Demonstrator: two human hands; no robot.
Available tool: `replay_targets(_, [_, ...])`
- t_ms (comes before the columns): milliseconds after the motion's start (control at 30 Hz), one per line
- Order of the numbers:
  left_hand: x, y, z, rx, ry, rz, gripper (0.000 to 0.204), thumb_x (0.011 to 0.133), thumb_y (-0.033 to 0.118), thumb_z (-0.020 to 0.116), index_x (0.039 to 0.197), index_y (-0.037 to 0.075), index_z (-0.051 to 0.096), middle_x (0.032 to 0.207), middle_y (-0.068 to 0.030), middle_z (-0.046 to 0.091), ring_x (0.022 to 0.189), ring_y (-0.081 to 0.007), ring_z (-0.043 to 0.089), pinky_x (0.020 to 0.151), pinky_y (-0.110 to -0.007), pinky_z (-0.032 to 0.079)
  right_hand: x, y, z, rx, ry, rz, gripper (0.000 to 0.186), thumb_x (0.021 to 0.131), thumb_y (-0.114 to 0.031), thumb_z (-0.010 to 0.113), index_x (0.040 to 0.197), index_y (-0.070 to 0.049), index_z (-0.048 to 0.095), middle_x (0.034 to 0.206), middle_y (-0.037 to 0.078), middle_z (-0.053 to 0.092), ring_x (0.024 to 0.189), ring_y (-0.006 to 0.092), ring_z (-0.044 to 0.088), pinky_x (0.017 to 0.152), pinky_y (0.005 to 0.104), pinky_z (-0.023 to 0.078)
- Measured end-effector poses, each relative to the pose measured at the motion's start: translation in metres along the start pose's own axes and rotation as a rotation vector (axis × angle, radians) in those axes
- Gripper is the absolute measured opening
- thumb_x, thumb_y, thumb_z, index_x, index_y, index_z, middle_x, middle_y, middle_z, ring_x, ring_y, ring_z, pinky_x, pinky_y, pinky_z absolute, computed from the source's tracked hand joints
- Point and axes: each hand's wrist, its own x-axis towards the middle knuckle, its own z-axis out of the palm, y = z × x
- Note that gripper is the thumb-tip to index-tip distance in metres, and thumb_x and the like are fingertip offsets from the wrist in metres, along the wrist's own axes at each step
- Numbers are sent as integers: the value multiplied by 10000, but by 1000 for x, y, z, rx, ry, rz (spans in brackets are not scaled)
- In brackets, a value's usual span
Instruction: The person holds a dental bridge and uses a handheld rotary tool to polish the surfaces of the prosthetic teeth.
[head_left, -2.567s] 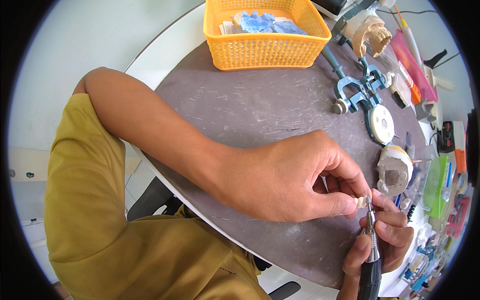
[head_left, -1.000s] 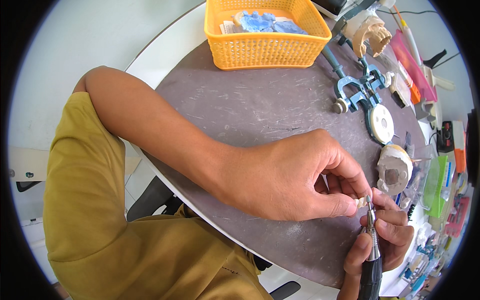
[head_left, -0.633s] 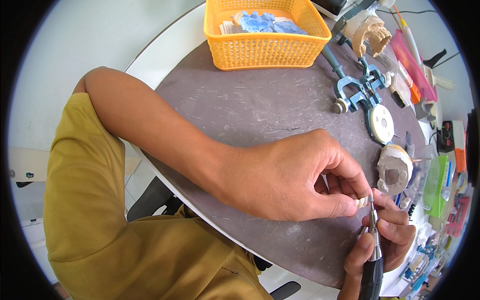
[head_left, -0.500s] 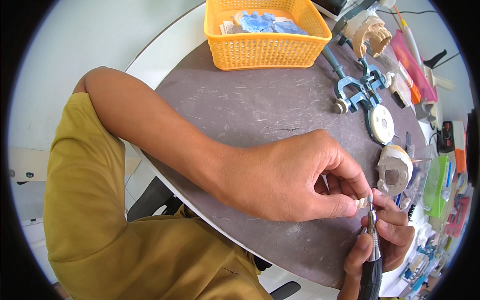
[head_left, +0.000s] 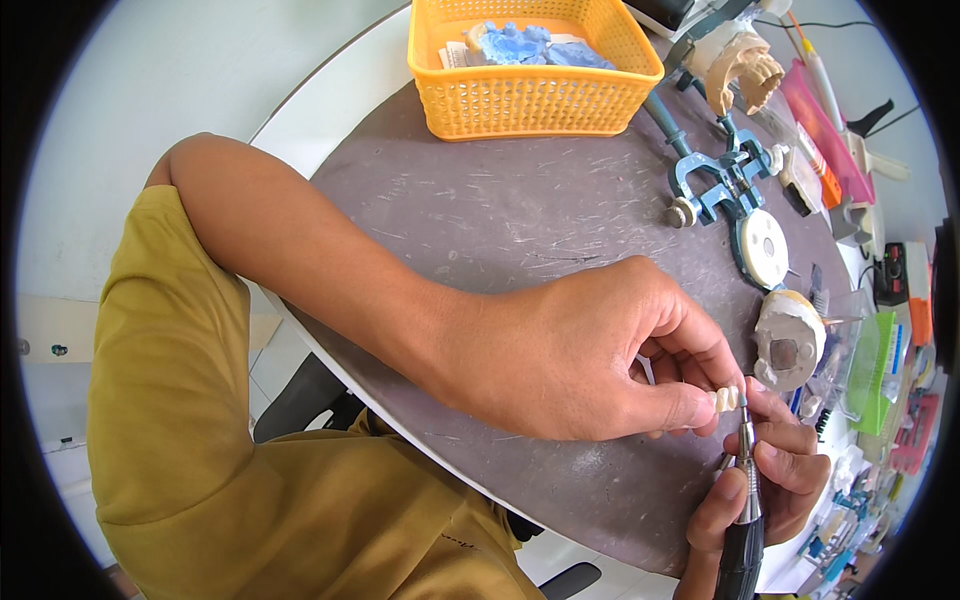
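Shifted since the earlier frame: teeth point(head_left: 727, 399), turned to show more; bur point(head_left: 743, 399), slightly rightward. Left hand point(head_left: 570, 360): pinching teeth beside bur, contact unclear. Right hand point(head_left: 785, 465): gripping handpiece point(head_left: 742, 545). Grinding: apparently under way; remainder unknown. Basket point(head_left: 540, 105): blue moulds point(head_left: 515, 46). Pink tray point(head_left: 852, 165): contents unclear.

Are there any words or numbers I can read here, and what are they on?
None that can be read.
Mustard shirt: small dark marks on the front, too small.
White paper in the yellow basket: faint print, too small.
Orange-and-white package: marks too blurred.
Black-and-silver hand tool: no writing I can make out.
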Motion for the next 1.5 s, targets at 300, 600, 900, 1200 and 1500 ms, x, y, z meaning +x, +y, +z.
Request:
replay_targets(300, [-1, -1, 0, 2, 10, 4, 240, 894, 158, 657, 1004, -54, 680, 789, -44, 663, 714, -74, 555, 663, -247, 471, -1, 2, -2, 46, -46, -16, 339, 908, -356, 642, 992, -104, 432, 855, 97, 523, 1065, 324, 595, 963, 454, 458])
replay_targets(600, [2, -6, -1, 14, 29, 58, 242, 884, 163, 682, 990, -55, 684, 784, -58, 667, 716, -78, 561, 667, -251, 473, 1, -1, 0, -37, -8, -48, 312, 924, -339, 618, 1012, -102, 435, 863, 106, 535, 1104, 345, 588, 989, 471, 441])
replay_targets(900, [0, -4, 0, 17, 38, 22, 232, 881, 165, 686, 961, -53, 695, 744, -44, 656, 687, -63, 545, 637, -238, 461, 2, -1, 5, -18, -22, -53, 315, 919, -335, 632, 1008, -99, 443, 892, 111, 540, 1112, 335, 578, 997, 474, 429])
replay_targets(1200, [1, -6, 0, -4, 32, 30, 222, 888, 158, 676, 944, -56, 692, 718, -36, 639, 656, -58, 525, 599, -239, 442, 0, 0, 2, 2, -48, -9, 334, 905, -345, 656, 1003, -104, 448, 908, 107, 548, 1139, 324, 558, 1014, 475, 410])
replay_targets(1500, [1, -5, 0, 12, 26, 32, 219, 888, 160, 673, 935, -54, 690, 711, -38, 637, 656, -63, 530, 604, -241, 447, 2, 1, 3, -18, -32, -27, 334, 904, -355, 654, 996, -105, 453, 894, 108, 545, 1118, 315, 570, 974, 449, 441])
